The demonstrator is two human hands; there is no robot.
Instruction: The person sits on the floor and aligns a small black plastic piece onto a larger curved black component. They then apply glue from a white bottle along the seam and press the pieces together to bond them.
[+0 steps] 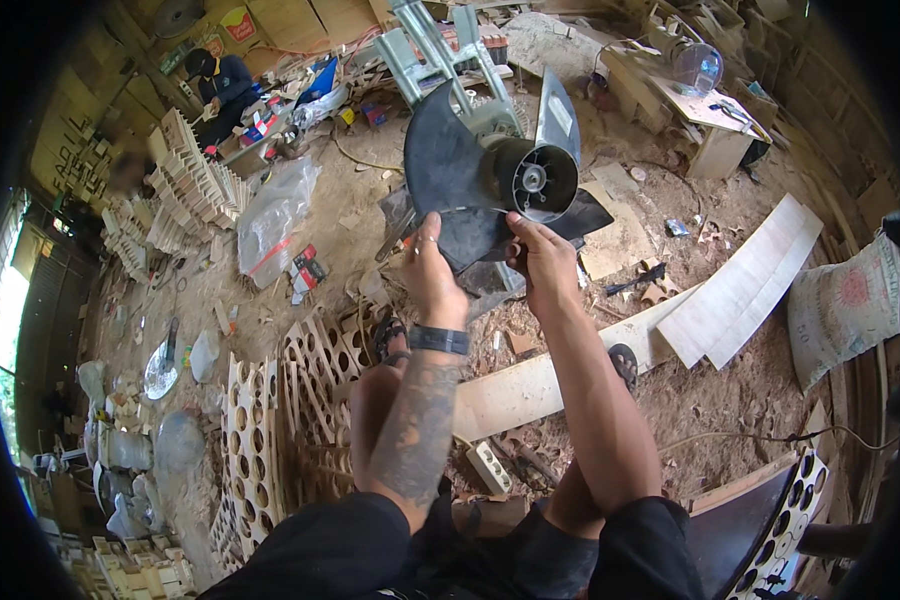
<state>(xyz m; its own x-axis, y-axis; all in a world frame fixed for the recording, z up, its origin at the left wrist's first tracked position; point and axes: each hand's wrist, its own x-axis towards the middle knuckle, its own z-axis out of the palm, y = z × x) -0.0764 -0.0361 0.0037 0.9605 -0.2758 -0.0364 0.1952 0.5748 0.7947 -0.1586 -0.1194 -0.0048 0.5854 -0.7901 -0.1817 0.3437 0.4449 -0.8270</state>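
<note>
A black fan blade (440,150), with wide curved vanes and a round open hub, is held up in front of me. My left hand (435,280) pinches the edge of its lower vane, thumb on top. Close under the hub, my right hand (548,262) is closed on the same fan blade, its fingers curled and partly hidden. Just beyond the blade stands a galvanized metal frame (400,65). Part of the dark vane hides what lies beneath it.
Wooden boards (745,280) and a white sack (848,310) lie at right. Perforated wood panels (250,430) and a power strip (489,468) are near my legs. Stacked wooden pieces (185,175) stand at left. A person (225,85) sits far left. A small table (705,110) stands far right.
</note>
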